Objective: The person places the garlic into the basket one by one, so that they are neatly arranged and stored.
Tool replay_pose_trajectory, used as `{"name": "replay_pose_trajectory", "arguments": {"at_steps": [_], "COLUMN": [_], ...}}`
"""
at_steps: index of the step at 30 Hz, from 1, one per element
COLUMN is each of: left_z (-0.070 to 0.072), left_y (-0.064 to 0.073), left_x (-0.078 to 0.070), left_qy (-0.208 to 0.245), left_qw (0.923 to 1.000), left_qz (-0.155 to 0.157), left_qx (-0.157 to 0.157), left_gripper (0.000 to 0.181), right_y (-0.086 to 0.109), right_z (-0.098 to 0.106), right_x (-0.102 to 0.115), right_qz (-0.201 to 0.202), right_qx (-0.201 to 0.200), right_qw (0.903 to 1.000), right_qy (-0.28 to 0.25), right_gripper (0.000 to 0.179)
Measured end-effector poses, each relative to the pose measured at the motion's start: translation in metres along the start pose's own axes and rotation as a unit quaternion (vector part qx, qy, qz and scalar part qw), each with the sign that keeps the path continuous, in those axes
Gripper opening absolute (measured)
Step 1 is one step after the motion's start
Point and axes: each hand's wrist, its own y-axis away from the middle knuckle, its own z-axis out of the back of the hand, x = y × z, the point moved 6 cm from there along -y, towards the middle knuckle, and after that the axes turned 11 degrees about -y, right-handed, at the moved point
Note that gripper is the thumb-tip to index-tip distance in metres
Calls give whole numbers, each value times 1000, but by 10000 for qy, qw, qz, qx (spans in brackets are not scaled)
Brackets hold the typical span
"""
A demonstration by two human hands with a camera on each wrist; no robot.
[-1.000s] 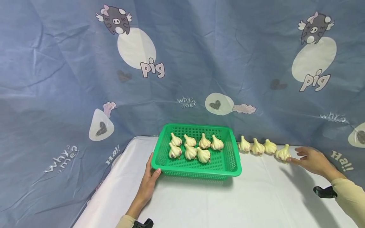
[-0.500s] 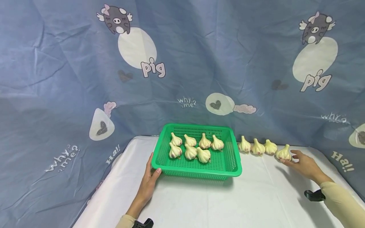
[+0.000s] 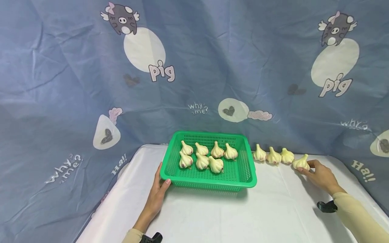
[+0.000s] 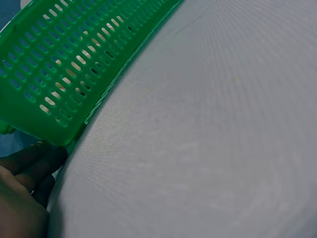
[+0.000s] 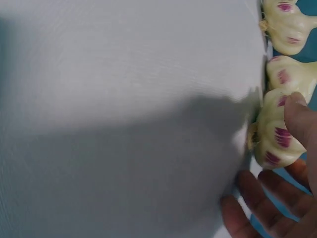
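A garlic bulb [image 3: 299, 163] sits at the right end of a row on the white-covered surface [image 3: 212, 216], pinched between the thumb and fingers of the right hand [image 3: 322, 176]. Three other bulbs [image 3: 274, 156] line up to its left, beside a green basket [image 3: 209, 182] with seven bulbs [image 3: 202, 162] inside. The left hand [image 3: 156, 195] grips the basket's near left corner, thumb in front. Behind hangs a blue pig-print cloth [image 3: 194, 67]
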Motion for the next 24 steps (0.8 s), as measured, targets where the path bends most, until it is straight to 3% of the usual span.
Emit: {"name": "replay_pose_trajectory", "arguments": {"at_steps": [6,12,24], "left_z": [0,0,1], "left_y": [-1,-1,0], "left_x": [-1,-2,-2], "left_qy": [-20,-117,-117], "left_qw": [10000,9999,9999], "left_qz": [-12,-35,-48], "left_qx": [4,7,-24], "left_gripper": [71,71,71], "right_y": [1,-1,2], "right_z": [-3,-5,-9], "right_x": [-1,3,0], "right_qz": [-216,-172,-77], "right_qx": [32,15,-432], "right_qw": [9996,9995,9982], "right_qy": [-151,-268,-416], "right_gripper": [81,75,68]}}
